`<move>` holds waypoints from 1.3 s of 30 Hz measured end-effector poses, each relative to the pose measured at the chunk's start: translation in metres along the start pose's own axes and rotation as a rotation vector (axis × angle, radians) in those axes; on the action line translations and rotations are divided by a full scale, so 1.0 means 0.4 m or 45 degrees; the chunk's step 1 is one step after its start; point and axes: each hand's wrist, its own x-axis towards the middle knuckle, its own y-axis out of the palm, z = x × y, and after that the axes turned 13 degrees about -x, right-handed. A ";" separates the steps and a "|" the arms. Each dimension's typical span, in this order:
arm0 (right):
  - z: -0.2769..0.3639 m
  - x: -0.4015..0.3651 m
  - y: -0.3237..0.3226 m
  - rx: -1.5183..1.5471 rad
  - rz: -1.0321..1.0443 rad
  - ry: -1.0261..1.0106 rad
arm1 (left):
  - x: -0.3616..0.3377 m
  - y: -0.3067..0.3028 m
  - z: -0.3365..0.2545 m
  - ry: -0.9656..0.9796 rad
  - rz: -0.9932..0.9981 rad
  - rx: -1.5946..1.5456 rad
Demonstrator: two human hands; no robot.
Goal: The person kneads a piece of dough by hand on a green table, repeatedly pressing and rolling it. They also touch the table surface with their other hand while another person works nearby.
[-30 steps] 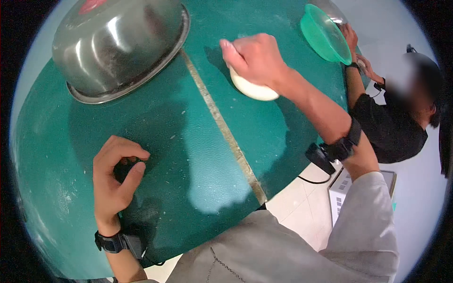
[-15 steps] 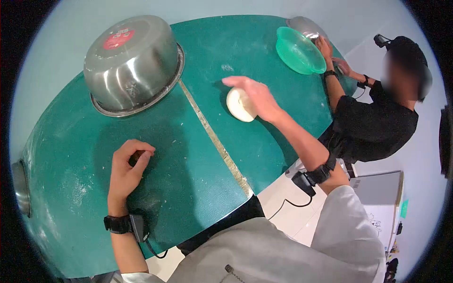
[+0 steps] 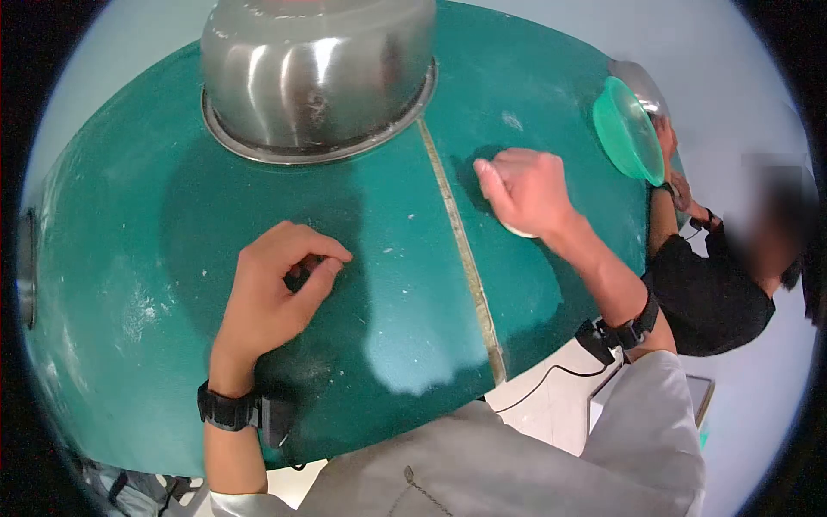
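Observation:
My right hand (image 3: 527,191) is curled over a ball of pale dough, its thumb pointing left. Only a thin rim of the dough (image 3: 519,231) shows beneath the palm; the rest is hidden. To the left, my left hand (image 3: 280,289) hovers close over the green tabletop (image 3: 405,327), fingers curled and thumb near the index fingertip, with nothing seen in it. A dark strap with a small box sits on each wrist.
A large steel basin (image 3: 319,95) lies upside down at the back. A metal-coloured strip (image 3: 461,233) crosses the table between my hands. At right, another person (image 3: 711,293) has hands by a green plastic bowl (image 3: 627,129) and a metal bowl (image 3: 637,82).
My right hand has folded from stretched fingers into a fist over the dough, covering most of it. My left hand stays curled. The whole view has shifted.

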 end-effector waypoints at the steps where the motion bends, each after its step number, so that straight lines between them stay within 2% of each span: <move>1: -0.010 0.021 0.017 0.048 0.076 0.106 | 0.002 -0.004 0.002 -0.010 -0.007 0.007; 2: -0.025 0.038 0.037 0.059 0.083 0.114 | 0.002 -0.004 0.001 -0.007 -0.007 0.030; 4: -0.060 0.046 0.067 0.120 -0.187 0.151 | -0.003 0.005 -0.002 -0.002 0.031 0.040; 5: -0.061 0.037 0.068 0.104 -0.187 0.171 | -0.004 0.004 -0.001 -0.020 0.014 0.041; 7: -0.056 0.030 0.064 0.238 -0.399 0.437 | -0.003 0.004 -0.003 0.000 0.002 0.044; 8: -0.059 0.019 0.064 0.220 -0.425 0.441 | -0.005 0.003 0.000 -0.019 0.004 0.037; 10: -0.058 -0.006 0.065 0.418 -0.545 0.721 | -0.008 0.000 0.005 -0.009 0.003 0.039; 11: -0.059 -0.026 0.053 0.486 -0.436 0.755 | -0.011 0.001 0.008 -0.029 -0.011 -0.015; 12: -0.051 -0.046 0.040 0.476 -0.450 0.749 | -0.014 0.002 0.011 -0.051 -0.030 -0.073; 16: -0.014 -0.136 -0.019 0.469 -0.473 0.567 | -0.022 -0.004 0.027 -0.038 -0.035 -0.099; 18: -0.037 -0.185 -0.039 0.143 -0.544 0.109 | -0.018 -0.007 0.020 -0.033 -0.005 -0.041; 19: -0.048 -0.202 -0.058 0.148 -0.538 0.100 | -0.018 -0.007 0.020 -0.039 -0.014 -0.044; 21: -0.057 -0.220 -0.099 -0.060 -0.305 0.102 | -0.018 -0.003 0.018 -0.032 -0.027 -0.089; 28: -0.015 -0.083 -0.018 -0.139 -0.493 -0.187 | -0.013 0.000 0.013 -0.095 -0.052 -0.054; 30: -0.065 -0.046 0.013 -0.067 -0.046 -0.248 | -0.005 -0.002 -0.001 -0.024 -0.008 0.033; 31: -0.094 -0.019 0.035 -0.080 0.000 -0.241 | -0.002 -0.001 -0.004 -0.046 -0.007 0.030; 33: -0.134 0.037 0.068 0.339 0.027 0.041 | 0.001 0.007 -0.007 -0.009 -0.045 0.056; 34: -0.152 0.059 0.084 0.347 0.044 0.052 | 0.000 0.008 -0.006 -0.025 -0.035 0.047; 36: -0.181 0.098 0.104 0.859 0.046 0.816 | 0.002 0.004 -0.010 -0.059 -0.031 0.058; 37: -0.192 0.101 0.119 0.859 0.036 0.821 | 0.002 0.003 -0.009 -0.052 -0.024 0.063; 39: -0.207 0.086 0.164 0.853 -0.287 0.915 | -0.001 0.004 -0.004 -0.068 -0.040 0.030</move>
